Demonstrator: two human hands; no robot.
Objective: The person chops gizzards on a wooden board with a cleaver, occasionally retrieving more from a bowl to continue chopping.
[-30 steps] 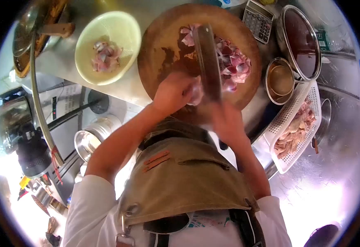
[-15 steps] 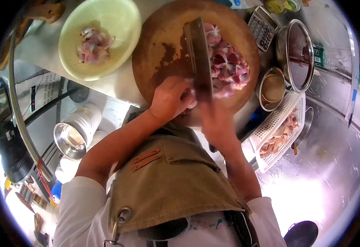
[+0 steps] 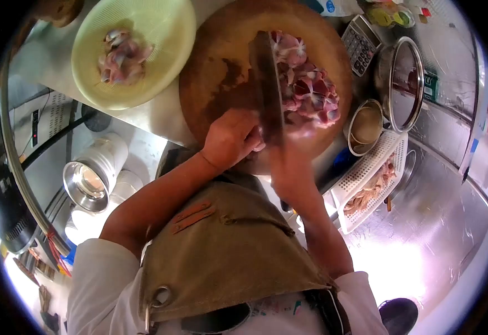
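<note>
Progress: partial, as far as the heap shows. Done: a mound of dark red and pale pink meat pieces [image 3: 311, 92], many with white membrane, on the right half of the round wooden chopping block [image 3: 210, 56]. Also set apart: a smaller clump of paler pieces [image 3: 124, 58] in the pale green colander [image 3: 166, 67], left of the block on the metal tabletop [image 3: 157, 118]. Left over: hard to judge; the cleaver [image 3: 269, 84] is at the near left edge of the mound, so the cutting looks unfinished, and the split between cut and uncut pieces cannot be told.

Meat on the block: moist, glossy, loosely piled, ragged in outline (a dark wet stain marks the bare wood to its left). The colander's lot: softer-looking, pinker, bunched near the middle.

Right hand [image 3: 291, 167]: blurred, grip closed round the cleaver's handle, broad blade pointing away from the body. Left hand [image 3: 230, 137]: fingers curled inward beside the blade, over the near part of the block; something pale shows at the fingertips, but how far the grip is open, and whether it has hold of a piece, cannot be told.

Nearby, to the right: one calculator [image 3: 361, 44]; one steel pot [image 3: 417, 89]; one small steel bowl [image 3: 366, 124]; one white slotted basket [image 3: 362, 167] with pale meat inside.
</note>
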